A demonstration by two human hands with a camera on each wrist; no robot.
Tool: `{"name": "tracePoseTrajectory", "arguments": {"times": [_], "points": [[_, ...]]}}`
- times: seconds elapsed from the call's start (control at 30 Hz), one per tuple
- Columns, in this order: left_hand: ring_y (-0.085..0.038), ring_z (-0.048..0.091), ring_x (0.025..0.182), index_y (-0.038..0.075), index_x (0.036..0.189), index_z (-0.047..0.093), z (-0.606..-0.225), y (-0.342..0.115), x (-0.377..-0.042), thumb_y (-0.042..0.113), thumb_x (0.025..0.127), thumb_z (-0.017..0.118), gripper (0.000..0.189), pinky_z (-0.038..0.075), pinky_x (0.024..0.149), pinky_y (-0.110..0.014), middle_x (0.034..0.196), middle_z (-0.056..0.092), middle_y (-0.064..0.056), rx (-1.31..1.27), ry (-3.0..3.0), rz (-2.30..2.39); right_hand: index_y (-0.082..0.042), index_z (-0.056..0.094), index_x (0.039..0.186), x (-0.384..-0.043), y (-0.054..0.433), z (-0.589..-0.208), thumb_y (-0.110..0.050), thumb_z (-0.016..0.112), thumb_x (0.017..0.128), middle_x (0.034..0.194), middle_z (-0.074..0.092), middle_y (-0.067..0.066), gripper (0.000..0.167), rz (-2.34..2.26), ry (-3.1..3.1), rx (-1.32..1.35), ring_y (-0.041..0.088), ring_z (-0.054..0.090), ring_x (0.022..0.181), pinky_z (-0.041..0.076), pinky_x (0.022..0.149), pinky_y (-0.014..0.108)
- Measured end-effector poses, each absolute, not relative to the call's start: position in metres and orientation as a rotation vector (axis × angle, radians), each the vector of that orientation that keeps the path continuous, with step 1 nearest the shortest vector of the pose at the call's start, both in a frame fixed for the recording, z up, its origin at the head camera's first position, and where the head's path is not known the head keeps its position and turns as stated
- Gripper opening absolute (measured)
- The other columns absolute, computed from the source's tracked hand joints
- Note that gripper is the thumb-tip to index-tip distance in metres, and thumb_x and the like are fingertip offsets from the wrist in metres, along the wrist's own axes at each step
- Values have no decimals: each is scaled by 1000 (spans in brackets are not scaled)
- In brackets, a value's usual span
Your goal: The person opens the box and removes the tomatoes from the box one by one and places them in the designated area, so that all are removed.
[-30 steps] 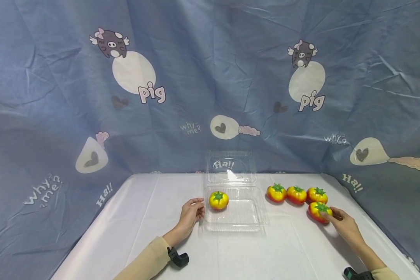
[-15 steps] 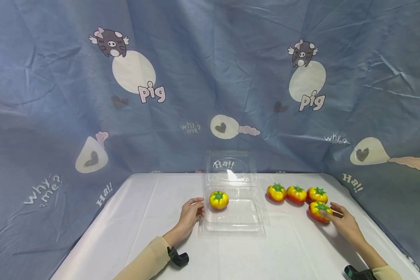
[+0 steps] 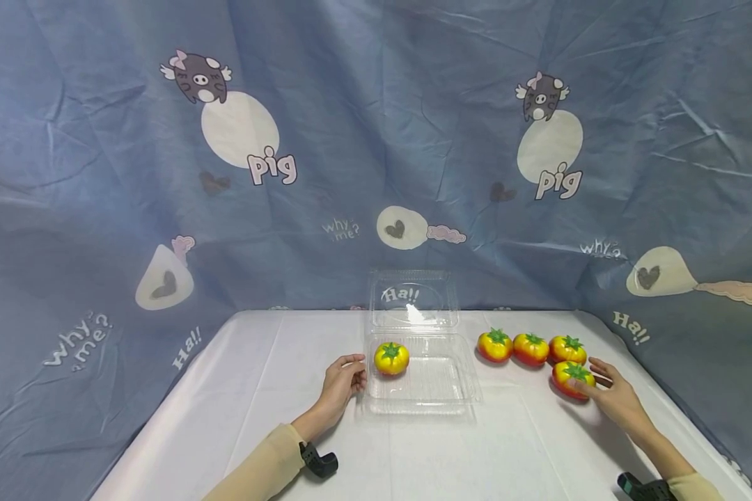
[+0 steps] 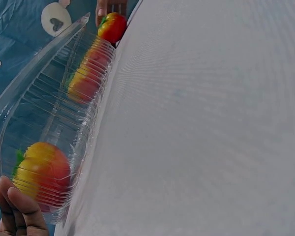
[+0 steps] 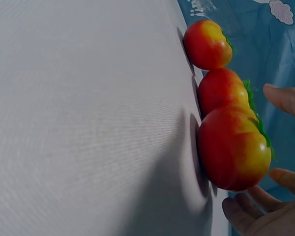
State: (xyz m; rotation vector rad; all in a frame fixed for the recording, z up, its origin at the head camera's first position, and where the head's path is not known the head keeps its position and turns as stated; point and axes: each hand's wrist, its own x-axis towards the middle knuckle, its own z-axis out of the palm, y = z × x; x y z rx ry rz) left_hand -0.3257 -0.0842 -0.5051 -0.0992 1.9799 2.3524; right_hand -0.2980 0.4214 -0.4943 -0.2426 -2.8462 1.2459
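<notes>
My right hand (image 3: 617, 401) is at the nearest of several red-and-yellow tomatoes with green leafy tops. Its thumb lies over that tomato (image 3: 573, 380) in the head view. In the right wrist view, thumb (image 5: 287, 102) and fingers are spread, with a gap between the thumb and the tomato (image 5: 234, 150). At the left edge of a clear plastic clamshell box (image 3: 435, 381), my left hand (image 3: 338, 383) has loosely bent fingers touching or nearly touching the wall. One tomato (image 3: 391, 359) sits inside the box, in its left back part.
Behind the right hand's tomato stand three more tomatoes, at left (image 3: 494, 346), middle (image 3: 530, 349) and right (image 3: 567, 350). The box's lid (image 3: 413, 300) is raised toward the blue printed curtain (image 3: 326, 139). A white cloth covers the table (image 3: 413, 456).
My right hand's fingers have spread a little farther back and away from the near tomato. The left hand, box and tomatoes stay put.
</notes>
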Motion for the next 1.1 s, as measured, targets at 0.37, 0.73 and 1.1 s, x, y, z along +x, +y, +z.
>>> {"name": "tracePoseTrajectory", "arguments": {"times": [0.37, 0.73, 1.1], "points": [[-13, 51, 65, -10, 124, 46, -512, -84, -329, 8, 92, 53, 38, 45, 58, -25, 77, 56, -4, -103, 1992, 2341, 4, 12, 151, -298, 419, -488, -54, 63, 86, 148, 20, 39, 100, 1249, -2847, -247, 56, 27, 133, 29, 105, 66], [-12, 51, 62, -6, 117, 51, -521, -82, -335, 9, 89, 55, 32, 44, 55, -23, 74, 55, -3, -139, 2017, 2385, 3, 19, 150, -300, 422, -479, -50, 64, 88, 146, 26, 39, 93, 1177, -2825, -125, 59, 31, 128, 33, 100, 66], [-13, 52, 65, -8, 122, 49, -511, -83, -329, 9, 91, 54, 36, 45, 58, -25, 77, 56, -4, -113, 2006, 2357, 4, 29, 147, -303, 408, -470, -45, 66, 87, 144, 32, 36, 86, 1164, -2746, -50, 53, 34, 129, 29, 104, 64]]}}
